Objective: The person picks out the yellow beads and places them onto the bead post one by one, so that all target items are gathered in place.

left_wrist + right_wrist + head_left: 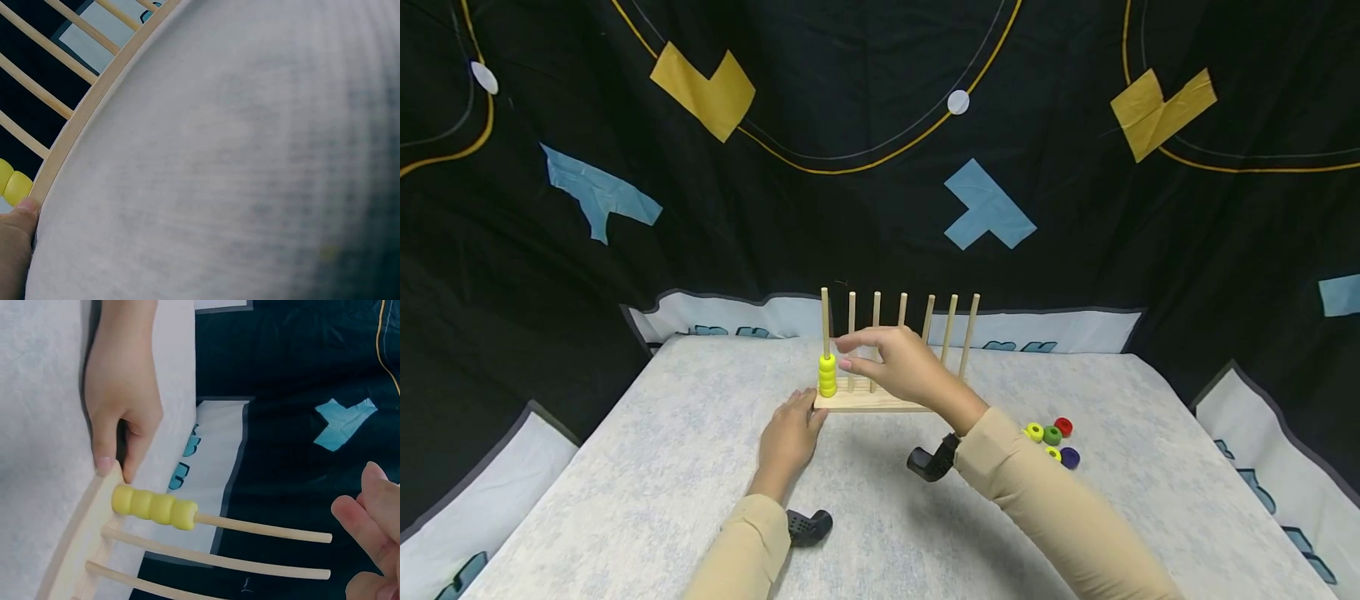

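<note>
A wooden peg stand (868, 402) with several upright rods stands at the far middle of the table. Several yellow beads (827, 377) are stacked at the bottom of its leftmost rod (825, 321); bare wood shows above them. My left hand (790, 435) grips the left end of the base, thumb in front and fingers at the side, as the right wrist view shows. My right hand (906, 367) hovers beside that rod, just right of the stack, in front of the middle rods. Its thumb and fingers (372, 528) are apart from the rods, with nothing between them.
Loose beads lie on the table right of my right forearm: a red one (1063, 427), a green one (1052, 435), a purple one (1070, 457) and yellow ones (1035, 432), partly hidden by the sleeve. A black cloth (865, 225) hangs behind the table.
</note>
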A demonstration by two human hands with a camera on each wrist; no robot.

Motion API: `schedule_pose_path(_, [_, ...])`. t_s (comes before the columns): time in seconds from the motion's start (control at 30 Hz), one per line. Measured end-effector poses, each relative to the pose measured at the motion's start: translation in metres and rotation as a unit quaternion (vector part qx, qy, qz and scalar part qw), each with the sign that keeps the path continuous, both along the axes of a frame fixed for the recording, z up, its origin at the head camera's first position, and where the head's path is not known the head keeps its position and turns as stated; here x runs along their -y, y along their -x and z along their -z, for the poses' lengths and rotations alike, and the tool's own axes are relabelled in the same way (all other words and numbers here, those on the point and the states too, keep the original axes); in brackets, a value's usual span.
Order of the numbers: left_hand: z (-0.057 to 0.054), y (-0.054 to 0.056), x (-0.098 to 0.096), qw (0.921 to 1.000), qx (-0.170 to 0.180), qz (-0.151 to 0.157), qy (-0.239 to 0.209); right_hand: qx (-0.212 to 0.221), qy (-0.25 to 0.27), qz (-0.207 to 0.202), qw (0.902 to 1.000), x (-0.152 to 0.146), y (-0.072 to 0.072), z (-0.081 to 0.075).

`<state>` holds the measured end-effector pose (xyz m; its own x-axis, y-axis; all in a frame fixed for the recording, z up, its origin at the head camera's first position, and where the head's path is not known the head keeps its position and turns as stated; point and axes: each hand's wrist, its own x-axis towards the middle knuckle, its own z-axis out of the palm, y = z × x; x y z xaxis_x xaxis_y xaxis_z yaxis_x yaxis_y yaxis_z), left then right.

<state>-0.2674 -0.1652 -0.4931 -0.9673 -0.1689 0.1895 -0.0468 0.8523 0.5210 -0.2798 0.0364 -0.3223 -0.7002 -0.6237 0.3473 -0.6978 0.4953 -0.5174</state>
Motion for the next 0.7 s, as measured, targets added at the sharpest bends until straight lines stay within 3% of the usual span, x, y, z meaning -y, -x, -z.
schedule_pose_path(0.5, [0.002,0.001,0.002,0.9999,-0.001,0.006,0.011,0.044,-0.013,-0.001,0.9989,-0.033,-0.02,0.033])
schedule_pose_path(0.7, [0.002,0.001,0.001,0.9999,-0.007,0.006,0.008,0.04,-0.029,-0.008,0.9987,-0.05,-0.023,0.045])
